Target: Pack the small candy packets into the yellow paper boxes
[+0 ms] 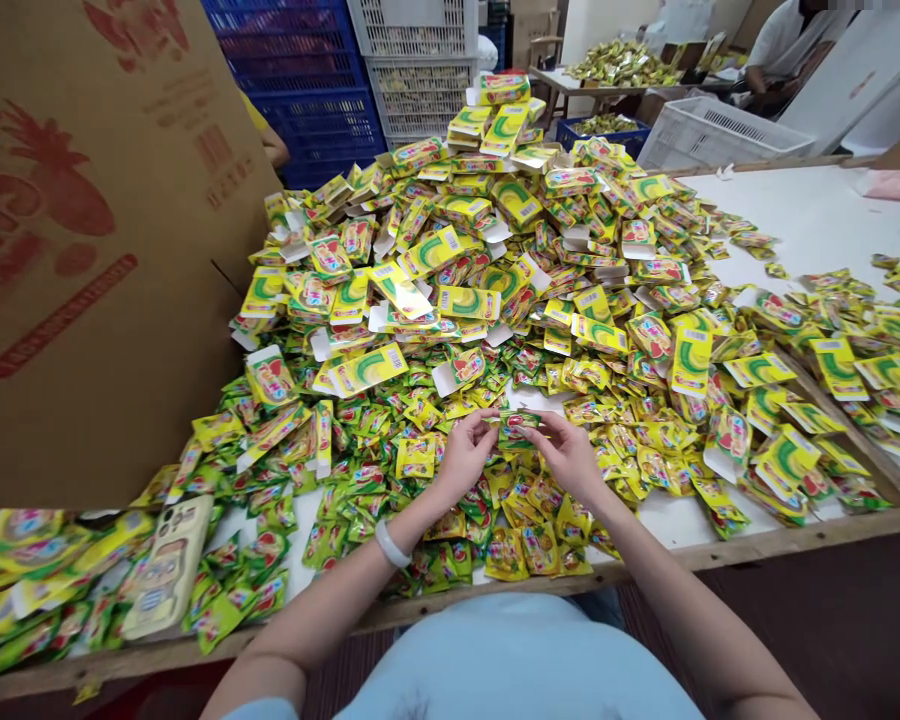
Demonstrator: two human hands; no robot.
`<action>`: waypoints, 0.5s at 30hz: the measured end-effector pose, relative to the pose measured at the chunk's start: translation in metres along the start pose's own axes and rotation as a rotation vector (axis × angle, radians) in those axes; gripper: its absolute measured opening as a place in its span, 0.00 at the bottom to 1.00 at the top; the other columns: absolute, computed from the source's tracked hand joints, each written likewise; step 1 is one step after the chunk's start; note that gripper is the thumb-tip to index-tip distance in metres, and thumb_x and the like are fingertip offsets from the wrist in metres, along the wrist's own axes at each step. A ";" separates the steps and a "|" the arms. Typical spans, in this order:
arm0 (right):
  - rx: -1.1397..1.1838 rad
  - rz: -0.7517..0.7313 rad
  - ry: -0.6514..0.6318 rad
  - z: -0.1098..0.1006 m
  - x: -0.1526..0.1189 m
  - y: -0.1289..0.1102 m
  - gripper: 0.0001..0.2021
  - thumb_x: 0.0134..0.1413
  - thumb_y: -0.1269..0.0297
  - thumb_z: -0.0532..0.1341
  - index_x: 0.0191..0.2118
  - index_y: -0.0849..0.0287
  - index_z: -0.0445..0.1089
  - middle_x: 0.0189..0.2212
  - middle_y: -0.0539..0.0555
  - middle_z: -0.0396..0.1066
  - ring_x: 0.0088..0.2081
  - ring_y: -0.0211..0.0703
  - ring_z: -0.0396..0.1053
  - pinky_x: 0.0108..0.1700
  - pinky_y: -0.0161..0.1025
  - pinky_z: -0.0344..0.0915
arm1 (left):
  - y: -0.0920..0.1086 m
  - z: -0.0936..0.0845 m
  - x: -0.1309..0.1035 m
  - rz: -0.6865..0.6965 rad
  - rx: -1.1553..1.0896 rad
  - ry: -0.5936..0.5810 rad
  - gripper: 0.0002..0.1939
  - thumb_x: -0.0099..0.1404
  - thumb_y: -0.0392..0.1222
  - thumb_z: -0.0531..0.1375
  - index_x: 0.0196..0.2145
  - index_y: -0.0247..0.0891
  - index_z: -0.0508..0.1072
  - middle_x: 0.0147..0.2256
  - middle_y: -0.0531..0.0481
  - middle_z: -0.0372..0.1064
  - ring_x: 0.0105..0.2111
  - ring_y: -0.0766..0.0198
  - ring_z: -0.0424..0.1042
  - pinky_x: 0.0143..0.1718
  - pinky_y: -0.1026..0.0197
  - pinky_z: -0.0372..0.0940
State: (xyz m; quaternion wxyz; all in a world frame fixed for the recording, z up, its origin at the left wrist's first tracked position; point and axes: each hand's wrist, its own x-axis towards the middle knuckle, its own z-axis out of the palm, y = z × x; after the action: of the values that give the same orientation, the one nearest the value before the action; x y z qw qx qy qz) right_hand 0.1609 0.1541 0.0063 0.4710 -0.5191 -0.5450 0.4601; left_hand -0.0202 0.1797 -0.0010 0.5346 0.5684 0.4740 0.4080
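Observation:
Between my two hands is a small green candy packet [520, 430] with a red watermelon print, held above the heap. My left hand [468, 450] pinches its left end, and a pale bangle [392, 545] circles that wrist. The fingers of my right hand [570, 455] close on the packet's right end. Loose green packets [360, 500] lie below and to the left, and yellow packets [540, 548] lie below and to the right. Beyond my hands rises a big pile of small yellow cardboard boxes [471, 303], many with white flaps sticking out.
A tall brown carton [120, 300] stands at the left. A phone in a cartoon case [169, 570] lies near the table's wooden front edge [787, 537]. Blue crates [315, 120] and white crates [420, 85] are stacked behind. A person [787, 50] sits at the back right.

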 end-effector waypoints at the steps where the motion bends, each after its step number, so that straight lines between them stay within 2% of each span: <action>1: -0.029 0.011 0.015 0.000 -0.001 -0.001 0.18 0.57 0.52 0.63 0.50 0.54 0.74 0.41 0.56 0.79 0.40 0.50 0.77 0.42 0.45 0.74 | -0.002 0.003 -0.002 -0.005 -0.022 0.017 0.18 0.63 0.48 0.59 0.47 0.35 0.72 0.25 0.53 0.68 0.26 0.63 0.70 0.29 0.61 0.69; 5: 0.085 0.190 -0.066 -0.004 0.002 -0.001 0.25 0.52 0.50 0.66 0.54 0.56 0.70 0.40 0.57 0.80 0.39 0.51 0.78 0.35 0.44 0.76 | -0.007 0.010 -0.009 -0.002 -0.069 0.045 0.18 0.64 0.49 0.58 0.47 0.37 0.72 0.32 0.49 0.72 0.33 0.61 0.73 0.34 0.59 0.72; 7: 0.166 0.212 -0.091 -0.003 0.002 0.001 0.24 0.50 0.50 0.67 0.49 0.58 0.72 0.40 0.57 0.80 0.41 0.52 0.78 0.39 0.45 0.76 | -0.008 0.012 -0.011 0.015 -0.054 0.059 0.17 0.65 0.49 0.57 0.47 0.38 0.71 0.34 0.49 0.73 0.35 0.61 0.74 0.35 0.58 0.73; 9: 0.154 0.133 -0.053 0.000 0.001 0.003 0.19 0.51 0.51 0.67 0.44 0.57 0.75 0.43 0.57 0.79 0.46 0.52 0.77 0.47 0.48 0.74 | -0.009 0.013 -0.012 0.025 -0.055 0.058 0.16 0.66 0.49 0.57 0.48 0.39 0.70 0.35 0.48 0.73 0.36 0.60 0.74 0.37 0.57 0.73; 12: -0.014 -0.034 0.141 0.005 -0.005 0.004 0.16 0.52 0.53 0.67 0.43 0.55 0.76 0.48 0.58 0.77 0.53 0.55 0.72 0.57 0.53 0.67 | -0.007 0.013 -0.014 0.018 -0.066 0.007 0.17 0.68 0.49 0.55 0.51 0.40 0.66 0.35 0.49 0.73 0.35 0.59 0.75 0.37 0.56 0.74; 13: -0.078 -0.075 0.198 0.004 -0.007 0.003 0.15 0.52 0.53 0.67 0.43 0.55 0.77 0.48 0.58 0.77 0.54 0.56 0.72 0.57 0.54 0.67 | -0.005 0.011 -0.016 0.017 -0.033 -0.022 0.18 0.69 0.48 0.54 0.53 0.40 0.64 0.34 0.50 0.73 0.33 0.59 0.75 0.36 0.56 0.73; 15: -0.142 -0.108 0.226 -0.005 -0.011 0.001 0.13 0.54 0.53 0.66 0.41 0.55 0.77 0.44 0.58 0.79 0.49 0.54 0.75 0.53 0.52 0.70 | 0.003 0.004 -0.018 0.041 0.136 -0.101 0.19 0.71 0.47 0.53 0.56 0.40 0.61 0.31 0.51 0.74 0.30 0.60 0.74 0.35 0.56 0.72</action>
State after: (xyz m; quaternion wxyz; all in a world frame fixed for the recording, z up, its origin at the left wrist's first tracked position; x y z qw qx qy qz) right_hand 0.1660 0.1433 0.0052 0.5158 -0.5695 -0.5467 0.3328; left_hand -0.0198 0.1610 0.0020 0.5097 0.6328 0.4613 0.3564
